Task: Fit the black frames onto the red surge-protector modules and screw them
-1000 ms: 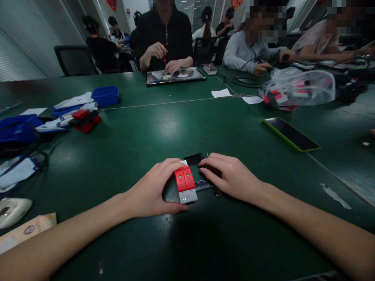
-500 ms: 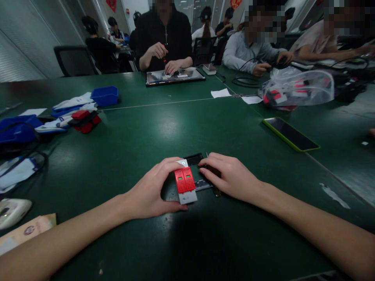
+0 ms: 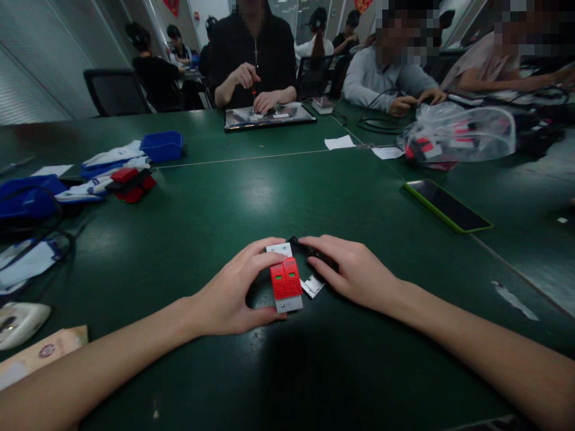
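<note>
My left hand (image 3: 229, 290) is closed around a red and grey surge protector module (image 3: 286, 280), thumb at its near end and fingers at its far end. Two red blocks with small green windows face up from its grey body. To the right, my right hand (image 3: 359, 266) has its fingers closed on a dark, narrow part (image 3: 321, 256), mostly covered by the fingers; its kind cannot be made out. That part's far tip reaches close to the module's upper right. Between the hands, a small silver-white piece (image 3: 313, 285) shows beside the module.
A phone in a green case (image 3: 449, 205) lies to the right. Behind it is a clear plastic bag (image 3: 462, 134) of red and black items. At left are a red and black object (image 3: 131, 184), a blue tray (image 3: 160, 147) and gloves. Across the table (image 3: 260, 200), people work.
The dark part under my right hand has turned and closed up against the module; its open frame shape no longer shows. A silver-white piece now shows. The module has tilted slightly.
</note>
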Demonstrator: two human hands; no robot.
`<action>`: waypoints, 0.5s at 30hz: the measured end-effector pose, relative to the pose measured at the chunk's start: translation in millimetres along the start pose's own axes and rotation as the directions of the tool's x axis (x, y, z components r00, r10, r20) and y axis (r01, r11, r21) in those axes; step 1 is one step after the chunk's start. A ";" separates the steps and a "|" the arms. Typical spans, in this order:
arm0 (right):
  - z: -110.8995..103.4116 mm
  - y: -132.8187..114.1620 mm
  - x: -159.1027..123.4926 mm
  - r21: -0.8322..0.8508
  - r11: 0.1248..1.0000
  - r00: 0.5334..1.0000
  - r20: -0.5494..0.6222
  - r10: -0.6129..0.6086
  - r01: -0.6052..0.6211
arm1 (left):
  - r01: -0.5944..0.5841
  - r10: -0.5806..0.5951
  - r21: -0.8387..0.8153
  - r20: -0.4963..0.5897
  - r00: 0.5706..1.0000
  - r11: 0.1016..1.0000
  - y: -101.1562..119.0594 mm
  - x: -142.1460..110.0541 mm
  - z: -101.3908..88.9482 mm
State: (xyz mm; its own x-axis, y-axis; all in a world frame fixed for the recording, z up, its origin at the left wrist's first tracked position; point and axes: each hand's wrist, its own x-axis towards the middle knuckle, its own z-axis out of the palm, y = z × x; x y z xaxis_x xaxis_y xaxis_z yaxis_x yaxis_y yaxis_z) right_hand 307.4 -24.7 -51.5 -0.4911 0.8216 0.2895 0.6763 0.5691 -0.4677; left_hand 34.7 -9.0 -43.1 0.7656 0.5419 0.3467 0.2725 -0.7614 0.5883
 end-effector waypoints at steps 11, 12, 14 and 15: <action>2.8 -3.3 -1.9 0.064 0.995 0.997 -0.014 -0.074 0.075 | -0.018 0.018 0.016 0.019 1.000 1.000 -1.5 -2.0 0.7; 2.7 -3.4 -1.9 0.071 0.993 0.996 -0.018 -0.088 0.089 | -0.017 0.016 0.017 0.021 1.000 1.000 -1.6 -2.1 0.6; 2.8 -2.9 -2.0 0.082 0.990 0.993 -0.017 -0.116 0.117 | -0.017 0.017 0.018 0.026 1.000 1.000 -1.5 -2.4 0.4; 2.8 -2.2 -2.1 0.085 0.988 0.992 -0.016 -0.125 0.126 | -0.018 0.017 0.017 0.027 0.999 1.000 -1.4 -2.5 0.3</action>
State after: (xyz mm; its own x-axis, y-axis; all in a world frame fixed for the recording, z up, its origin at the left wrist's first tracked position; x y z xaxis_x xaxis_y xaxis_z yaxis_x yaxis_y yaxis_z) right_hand 305.3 -27.8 -53.4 -0.5632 0.7442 0.3592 0.5599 0.6633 -0.4965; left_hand 32.5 -9.4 -45.0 0.7856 0.5188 0.3372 0.2687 -0.7769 0.5693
